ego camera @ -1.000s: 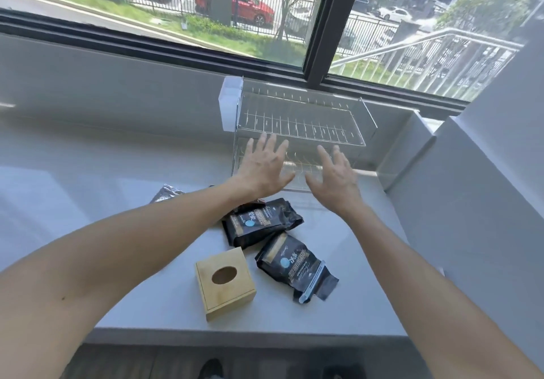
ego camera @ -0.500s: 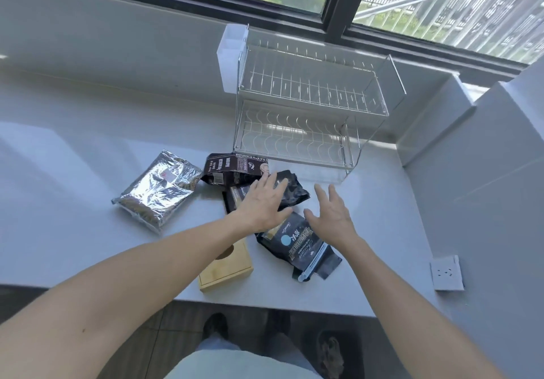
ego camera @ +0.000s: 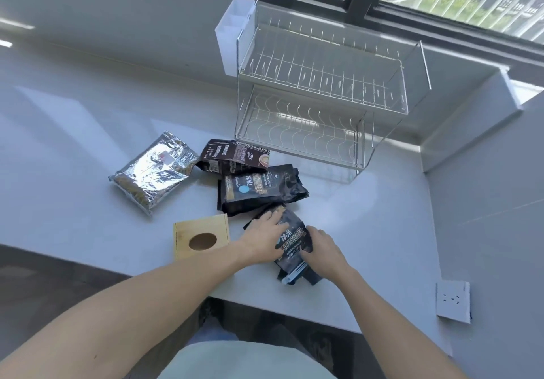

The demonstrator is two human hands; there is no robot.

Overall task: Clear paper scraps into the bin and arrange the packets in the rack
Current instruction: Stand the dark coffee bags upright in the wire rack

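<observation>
Both our hands are on the near packet (ego camera: 294,246), the black one closest to the surface's (ego camera: 73,131) front edge. Left hand (ego camera: 260,241) lies on its left side, fingers mostly straight and pressing on the top face. Right hand (ego camera: 325,253) is on its right edge with fingers curled over it; looks like a grip, but we can't see the fingertips.

Handling, our read: a soft pouch with loose fill, light to moderate weight, glossy film, so slippery. It'll sag if pinched at a corner. Better to take it by both long sides, or the sealed end at the front edge, and keep it flat.

Just behind it sits a second black packet (ego camera: 259,190), touching or overlapping. Behind that, a brown packet (ego camera: 232,157). A foil packet (ego camera: 153,178) lies apart to the left. The wooden box (ego camera: 201,240) with its round hole sits at the front edge, beside the left hand.

The rack (ego camera: 323,98) stands at the back by the window, both tiers empty. We see no paper scraps.
</observation>
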